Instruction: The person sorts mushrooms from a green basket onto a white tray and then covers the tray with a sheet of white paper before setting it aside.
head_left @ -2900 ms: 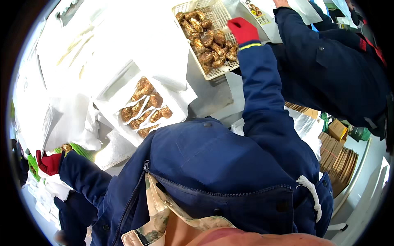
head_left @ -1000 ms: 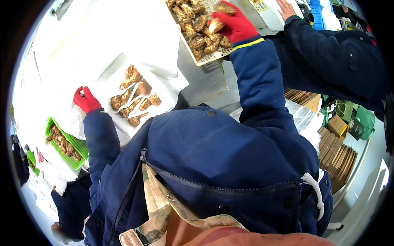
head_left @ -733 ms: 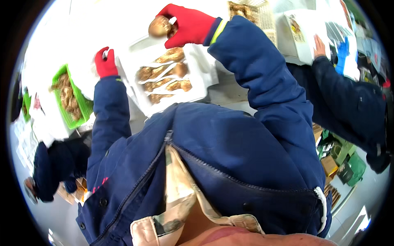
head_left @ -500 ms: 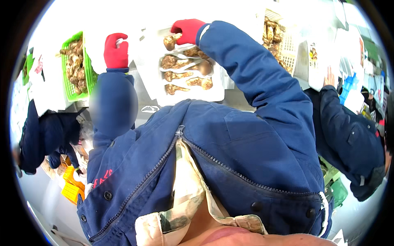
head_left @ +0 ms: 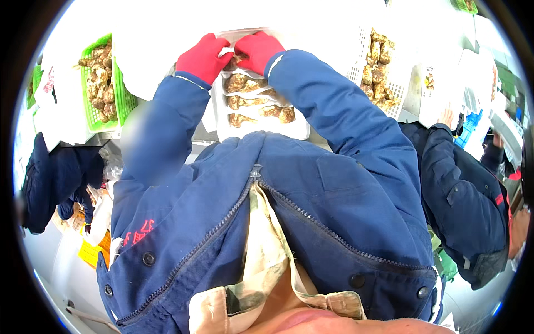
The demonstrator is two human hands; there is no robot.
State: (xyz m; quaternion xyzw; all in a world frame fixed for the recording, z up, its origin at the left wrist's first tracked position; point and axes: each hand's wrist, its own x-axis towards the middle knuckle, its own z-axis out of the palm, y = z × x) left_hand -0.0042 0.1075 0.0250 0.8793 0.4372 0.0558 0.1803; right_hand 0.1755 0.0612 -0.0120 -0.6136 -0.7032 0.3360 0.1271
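Both my hands wear red gloves and meet over the far end of a white foam box holding brown mushrooms in rows, with white paper strips between them. My right hand is closed on a mushroom, largely hidden by the gloves. Just left of it, my left hand has its fingers and thumb curled in beside that mushroom. What lies between the left fingers, if anything, is lost in the glare. The nearer mushrooms lie on their sides.
A green basket of mushrooms stands at the left. A pale perforated basket with more mushrooms is at the right. People in dark jackets work on both sides, one with a hand on the table. An orange crate sits low at the left.
My left hand has moved right from beside the box to its far end, next to my right hand. The right hand stays at the far end with a mushroom.
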